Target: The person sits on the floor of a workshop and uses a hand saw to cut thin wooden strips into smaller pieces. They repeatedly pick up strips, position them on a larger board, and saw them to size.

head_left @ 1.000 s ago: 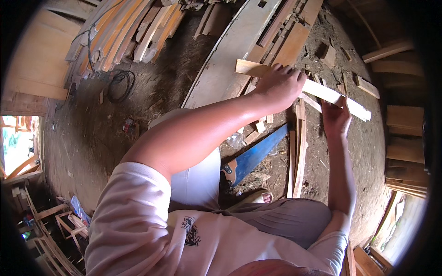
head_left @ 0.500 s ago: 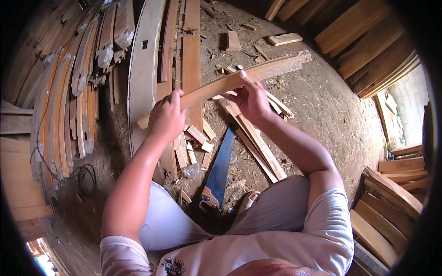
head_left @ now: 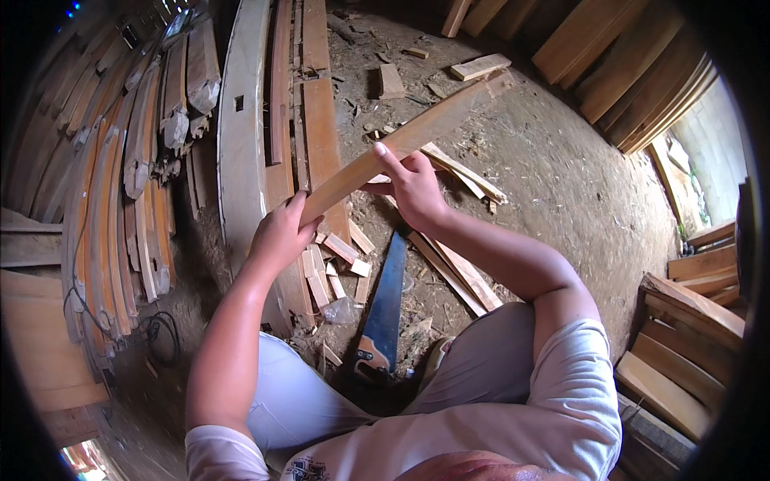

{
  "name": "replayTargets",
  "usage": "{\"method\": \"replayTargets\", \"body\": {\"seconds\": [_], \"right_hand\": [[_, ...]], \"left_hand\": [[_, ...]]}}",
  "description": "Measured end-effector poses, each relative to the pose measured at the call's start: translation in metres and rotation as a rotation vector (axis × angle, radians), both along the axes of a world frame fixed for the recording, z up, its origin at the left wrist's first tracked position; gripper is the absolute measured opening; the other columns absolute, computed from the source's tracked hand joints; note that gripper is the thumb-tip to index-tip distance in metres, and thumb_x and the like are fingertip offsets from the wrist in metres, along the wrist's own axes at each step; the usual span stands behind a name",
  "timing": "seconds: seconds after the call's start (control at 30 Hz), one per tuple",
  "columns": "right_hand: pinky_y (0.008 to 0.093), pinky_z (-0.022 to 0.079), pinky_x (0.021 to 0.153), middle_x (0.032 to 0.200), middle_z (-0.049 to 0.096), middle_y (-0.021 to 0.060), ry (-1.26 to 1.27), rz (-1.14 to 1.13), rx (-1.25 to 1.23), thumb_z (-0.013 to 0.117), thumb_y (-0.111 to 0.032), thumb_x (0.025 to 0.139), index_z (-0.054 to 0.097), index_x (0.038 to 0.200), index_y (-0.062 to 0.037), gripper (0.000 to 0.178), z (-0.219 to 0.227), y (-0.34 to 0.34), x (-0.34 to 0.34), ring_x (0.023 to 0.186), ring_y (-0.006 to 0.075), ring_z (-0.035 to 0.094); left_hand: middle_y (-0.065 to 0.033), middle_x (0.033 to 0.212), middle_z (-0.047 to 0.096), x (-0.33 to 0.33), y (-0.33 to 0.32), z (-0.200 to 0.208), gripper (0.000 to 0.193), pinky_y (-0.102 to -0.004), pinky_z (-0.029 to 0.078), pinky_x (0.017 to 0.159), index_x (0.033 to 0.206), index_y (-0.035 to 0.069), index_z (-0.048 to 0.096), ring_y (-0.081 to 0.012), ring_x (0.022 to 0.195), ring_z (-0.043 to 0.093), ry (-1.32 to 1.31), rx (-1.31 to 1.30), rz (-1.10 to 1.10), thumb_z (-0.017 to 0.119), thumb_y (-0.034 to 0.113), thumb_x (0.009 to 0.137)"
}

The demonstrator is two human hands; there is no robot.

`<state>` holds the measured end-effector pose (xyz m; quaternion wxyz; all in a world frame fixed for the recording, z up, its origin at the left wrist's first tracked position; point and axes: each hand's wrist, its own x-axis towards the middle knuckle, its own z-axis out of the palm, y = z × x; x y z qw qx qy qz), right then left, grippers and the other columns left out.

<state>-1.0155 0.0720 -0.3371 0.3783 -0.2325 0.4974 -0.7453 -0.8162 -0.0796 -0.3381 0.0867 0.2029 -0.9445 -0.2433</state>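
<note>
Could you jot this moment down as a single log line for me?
left hand: grips wooden slat near end | right hand: holds slat mid-length | hand saw: on dirt floor below

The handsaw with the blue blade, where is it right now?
The handsaw lies on the dirt floor between the person's knees, below the wooden strip, beside small wood offcuts.

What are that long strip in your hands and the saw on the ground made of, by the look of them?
The strip, held by the left hand and right hand, looks like bare sawn wood: pale tan, matte. The saw seems to have a blue-coated metal blade and a wooden handle.
</note>
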Motion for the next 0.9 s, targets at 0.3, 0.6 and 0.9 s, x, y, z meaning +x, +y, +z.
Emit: {"method": "replayTargets", "body": {"seconds": [0.3,0.6,0.9], "right_hand": [[0.0426,0.066,0.085,0.106,0.068,0.0152,0.012,-0.033,0.029,0.064,-0.028,0.103,0.062,0.109,0.0089,0.038,0.007,0.002,0.002,0.099,0.0228,0.07],[0.0433,0.062,0.092,0.113,0.067,0.0135,-0.368,0.122,0.264,0.069,-0.028,0.099,0.062,0.113,-0.002,0.03,-0.011,0.0,-0.017,0.102,0.0283,0.071],[0.0495,0.061,0.094,0.115,0.065,0.0224,-0.532,0.157,0.345,0.059,-0.027,0.1,0.06,0.111,0.001,0.03,-0.062,0.003,-0.024,0.102,0.0352,0.07]], "left_hand": [[-0.0287,0.097,0.067,-0.001,0.004,-0.003,0.033,-0.054,0.051,0.075,0.11,-0.003,0.054,-0.0503,0.093,0.064,0.002,0.064,-0.006,0.069,0.022,0.095],[-0.0263,0.088,0.069,0.001,0.008,0.002,0.034,-0.0523,0.053,0.073,0.105,0.0,0.062,-0.0462,0.088,0.068,-0.067,-0.101,0.076,0.078,0.024,0.087],[-0.0232,0.084,0.069,0.006,0.004,-0.018,0.043,-0.0508,0.051,0.073,0.097,0.001,0.062,-0.0452,0.082,0.067,-0.19,0.159,0.158,0.058,0.043,0.102]]}}
